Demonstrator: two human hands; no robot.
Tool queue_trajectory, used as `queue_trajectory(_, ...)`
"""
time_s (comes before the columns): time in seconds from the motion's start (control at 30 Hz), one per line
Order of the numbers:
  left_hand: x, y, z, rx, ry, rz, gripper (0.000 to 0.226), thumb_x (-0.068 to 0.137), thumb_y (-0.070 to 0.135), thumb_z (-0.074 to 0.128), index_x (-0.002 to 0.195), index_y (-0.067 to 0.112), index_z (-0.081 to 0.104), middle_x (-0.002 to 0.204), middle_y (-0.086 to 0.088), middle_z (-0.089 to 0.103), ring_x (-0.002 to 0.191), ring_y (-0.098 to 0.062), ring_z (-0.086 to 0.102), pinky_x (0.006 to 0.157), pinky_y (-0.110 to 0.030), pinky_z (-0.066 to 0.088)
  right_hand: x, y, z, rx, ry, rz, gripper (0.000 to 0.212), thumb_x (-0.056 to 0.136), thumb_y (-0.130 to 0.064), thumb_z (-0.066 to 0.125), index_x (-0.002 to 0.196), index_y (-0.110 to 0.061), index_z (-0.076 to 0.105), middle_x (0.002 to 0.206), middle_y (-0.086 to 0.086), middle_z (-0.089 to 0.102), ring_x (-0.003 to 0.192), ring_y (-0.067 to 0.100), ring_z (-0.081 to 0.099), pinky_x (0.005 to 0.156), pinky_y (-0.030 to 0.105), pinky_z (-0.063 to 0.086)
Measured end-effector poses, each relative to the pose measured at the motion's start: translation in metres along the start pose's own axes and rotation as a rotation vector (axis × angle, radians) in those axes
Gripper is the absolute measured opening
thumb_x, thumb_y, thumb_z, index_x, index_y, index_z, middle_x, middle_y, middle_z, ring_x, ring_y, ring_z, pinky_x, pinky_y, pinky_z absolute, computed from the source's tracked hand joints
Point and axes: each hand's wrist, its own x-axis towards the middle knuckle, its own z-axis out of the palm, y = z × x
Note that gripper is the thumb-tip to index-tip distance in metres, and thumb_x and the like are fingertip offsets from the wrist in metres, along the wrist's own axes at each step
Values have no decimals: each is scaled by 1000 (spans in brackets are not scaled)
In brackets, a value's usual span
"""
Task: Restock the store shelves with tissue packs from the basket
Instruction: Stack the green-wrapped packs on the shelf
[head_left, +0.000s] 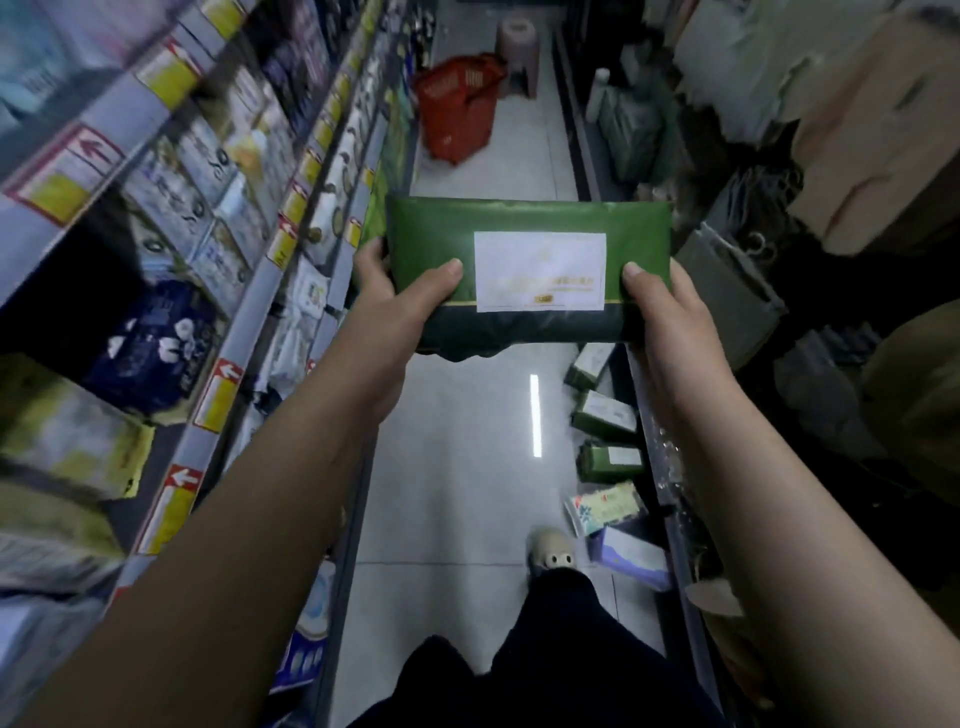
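The green tissue pack (519, 260) is clamped at both short ends by the left hand (400, 306) and right hand (667, 312), and is held level above the aisle floor (457, 467), well apart from the red basket (457, 111). It should be kept flat, since only a narrow lane is left between the shelf edges (228, 384) on both sides.
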Motion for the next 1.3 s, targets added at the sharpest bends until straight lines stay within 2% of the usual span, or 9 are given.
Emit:
queue_trajectory(0.1, 16, 29, 3, -9, 51, 36, 61, 92, 23, 65, 137, 34, 25, 122, 4, 61, 87, -18, 70, 79, -45, 56, 31, -25, 17, 10, -57, -44, 46, 80, -40, 59, 124, -27, 60, 117, -3, 70, 110, 16, 66, 102, 44, 49)
queue_trajectory(0.27, 50, 78, 13, -10, 235, 176, 55, 94, 17, 62, 135, 32, 30, 109, 6, 64, 76, -15, 71, 74, -43, 58, 101, -64, 47, 49, -243, -125, 40, 82, -38, 58, 121, -30, 60, 115, -7, 70, 111, 12, 64, 105, 41, 46)
queue_trajectory(0.37, 69, 105, 22, -26, 357, 263, 58, 93, 17, 63, 140, 29, 32, 106, 11, 65, 74, -9, 71, 69, -34, 58, 150, -93, 65, 71, -344, -198, 51, 77, -42, 61, 126, -26, 58, 119, -4, 69, 113, 14, 63, 105, 41, 47)
queue_trajectory(0.53, 91, 146, 34, -18, 527, 386, 47, 94, 15, 61, 129, 31, 35, 114, 8, 61, 78, -6, 69, 61, -25, 56, 209, -137, 101, 97, -508, -249, 72, 72, -48, 64, 139, -24, 50, 128, -6, 64, 116, 10, 61, 103, 34, 47)
queue_trajectory(0.67, 103, 172, 32, 29, 642, 448, 54, 93, 18, 63, 135, 31, 32, 113, 10, 58, 82, -7, 69, 62, -27, 56, 233, -163, 129, 98, -634, -287, 62, 77, -47, 61, 135, -27, 53, 124, -10, 65, 112, 7, 62, 93, 27, 48)
queue_trajectory(0.8, 112, 198, 20, 48, 712, 500, 68, 92, 18, 65, 146, 29, 25, 120, 6, 57, 91, -10, 68, 69, -30, 57, 250, -182, 160, 121, -728, -301, 38, 93, -34, 57, 130, -29, 54, 118, -8, 67, 108, 12, 64, 91, 33, 51)
queue_trajectory(0.97, 130, 231, -6, 113, 790, 572, 70, 90, 19, 67, 146, 27, 25, 128, -1, 54, 102, -17, 64, 71, -29, 57, 274, -207, 214, 127, -787, -331, 50, 96, -38, 57, 143, -28, 43, 132, -7, 58, 118, 14, 58, 99, 38, 49)
queue_trajectory(1.07, 143, 251, -28, 167, 827, 603, 73, 88, 21, 70, 146, 28, 25, 131, -1, 53, 108, -22, 64, 77, -36, 58, 288, -219, 249, 131, -828, -355, 51, 95, -42, 57, 142, -31, 43, 132, -7, 59, 119, 16, 57, 104, 43, 46)
queue_trajectory(1.3, 179, 294, -76, 240, 836, 697, 73, 87, 15, 70, 144, 28, 26, 127, -1, 55, 101, -18, 66, 71, -31, 59, 315, -241, 326, 208, -918, -419, 62, 85, -52, 59, 142, -35, 42, 132, -10, 59, 121, 12, 56, 106, 42, 43)
